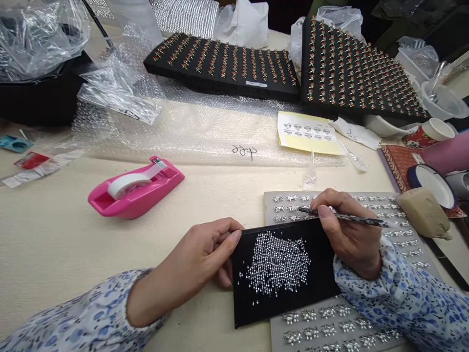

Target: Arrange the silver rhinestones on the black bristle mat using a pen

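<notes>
Right now we've got our left hand (pixel 194 259) gripping the black board (pixel 315 288), rhinestones (pixel 277 264) heaped just beside those fingers, and our right hand (pixel 351 234) pinching a pen (pixel 344 217).

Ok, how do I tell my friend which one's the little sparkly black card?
Find the big cream table, then the grey sheet of silver stars near its front edge. A small black card lies over that sheet, gripped at its edge by the left hand. Unlike the large black boards of red-and-gold pieces behind, it carries a loose heap of tiny silver bits.
</notes>
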A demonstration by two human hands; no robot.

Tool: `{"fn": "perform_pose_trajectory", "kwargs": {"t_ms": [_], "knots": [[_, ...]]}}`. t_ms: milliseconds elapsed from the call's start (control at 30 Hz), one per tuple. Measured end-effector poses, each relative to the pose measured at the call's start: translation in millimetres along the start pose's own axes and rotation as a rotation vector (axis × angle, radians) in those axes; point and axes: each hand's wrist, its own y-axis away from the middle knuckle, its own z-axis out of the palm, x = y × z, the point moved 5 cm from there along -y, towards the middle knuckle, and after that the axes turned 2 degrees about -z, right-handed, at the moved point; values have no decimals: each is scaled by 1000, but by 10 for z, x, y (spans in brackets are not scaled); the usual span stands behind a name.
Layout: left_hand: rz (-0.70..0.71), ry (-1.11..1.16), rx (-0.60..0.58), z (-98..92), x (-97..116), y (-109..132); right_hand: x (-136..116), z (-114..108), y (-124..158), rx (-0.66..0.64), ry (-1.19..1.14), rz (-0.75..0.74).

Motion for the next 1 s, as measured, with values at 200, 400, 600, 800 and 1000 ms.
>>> {"fn": "perform_pose_trajectory", "kwargs": {"t_ms": [200,400,600,800,1000], "knots": [[-4,-12,2,2,18,8,8,4,7,-9,4,-8],[1,-4,4,3,5,5,15,8,12,-9,-1,-32],[4,-5,6,1,-1,-9,8,2,11,3,-12,-51],[9,-11,5,-2,-6,7,-10,10,16,-15,15,-58],[6,-4,6,4,-2,11,-11,0,11,0,14,-42]]}}
